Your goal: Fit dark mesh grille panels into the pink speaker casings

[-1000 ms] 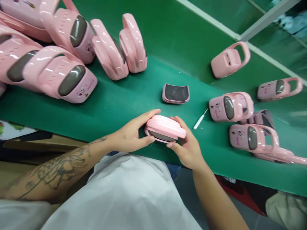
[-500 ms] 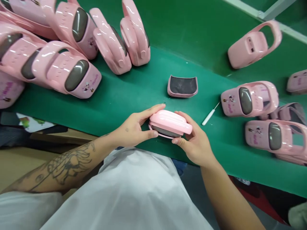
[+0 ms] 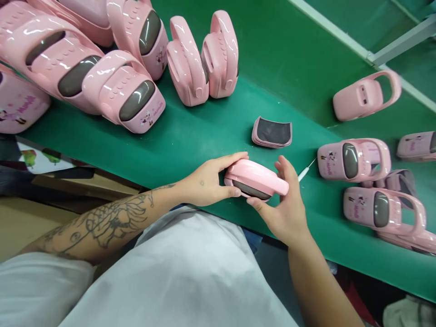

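A pink plastic housing with a handle and a dark window (image 3: 255, 175) is held on its side above the green bench. My left hand (image 3: 214, 181) is closed on its left end, with the thumb on the near side and the fingers on the far side. My right hand (image 3: 284, 204) is around the handle end with its fingers spread. The right thumb lies at the lower edge, touching or very near it, while the index finger stands up off the housing. Behind the housing lies a small stack of curved dark panels with pink edges (image 3: 273, 132).
A white-handled screwdriver (image 3: 304, 174) lies just past my right hand. Several pink housings crowd the left of the green bench (image 3: 194, 136), including one printed housing (image 3: 126, 93). More stand at the right, among them another printed housing (image 3: 352, 159). A pale rail (image 3: 335, 32) crosses behind.
My right fingers have loosened and lifted off the far side of the housing, which has tilted a little. My left hand keeps its hold. The whole view has shifted and turned slightly.
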### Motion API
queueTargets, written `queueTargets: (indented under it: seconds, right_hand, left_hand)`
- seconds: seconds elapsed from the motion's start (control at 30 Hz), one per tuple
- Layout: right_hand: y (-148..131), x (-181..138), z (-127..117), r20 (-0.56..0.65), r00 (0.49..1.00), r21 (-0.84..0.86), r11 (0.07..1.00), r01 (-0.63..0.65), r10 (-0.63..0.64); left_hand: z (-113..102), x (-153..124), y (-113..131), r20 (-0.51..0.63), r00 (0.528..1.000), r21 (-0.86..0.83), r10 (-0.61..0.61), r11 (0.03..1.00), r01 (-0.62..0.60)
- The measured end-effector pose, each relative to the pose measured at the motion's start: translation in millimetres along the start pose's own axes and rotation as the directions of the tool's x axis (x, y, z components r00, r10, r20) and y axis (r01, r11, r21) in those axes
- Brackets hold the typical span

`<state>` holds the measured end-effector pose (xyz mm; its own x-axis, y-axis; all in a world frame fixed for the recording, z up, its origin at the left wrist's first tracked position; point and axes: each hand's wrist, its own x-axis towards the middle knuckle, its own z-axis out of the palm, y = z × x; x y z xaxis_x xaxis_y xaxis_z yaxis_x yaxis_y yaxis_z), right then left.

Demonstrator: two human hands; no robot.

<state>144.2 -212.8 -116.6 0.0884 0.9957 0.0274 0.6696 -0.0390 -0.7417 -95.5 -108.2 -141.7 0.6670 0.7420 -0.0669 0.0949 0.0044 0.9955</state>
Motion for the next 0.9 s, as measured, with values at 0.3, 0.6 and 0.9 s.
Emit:
queueTargets:
  seconds: [0.3,0.6,0.9]
  right_hand:
    - [-28.7,14.6,-1.7,-0.006,0.951,-0.369,0.884,0.285,-0.310]
    - [4.6,26.5,-8.6,-0.140,0.990,0.161,0.987,-0.009,0.032]
    - [19.5,22.7,1.0,-0.090,0.985,0.443,0.892,-0.094,0.148]
  left_hand:
    - [2.3,11.0,5.8,-0.042,0.999,0.122,0.018,0.992,-0.013]
    - [24.7,29.1,18.4,-0.107,0.991,0.312,0.086,0.949,-0.049]
    - [18.1,33.3,12.2,-0.084,0.974,0.360,0.209,0.918,-0.165]
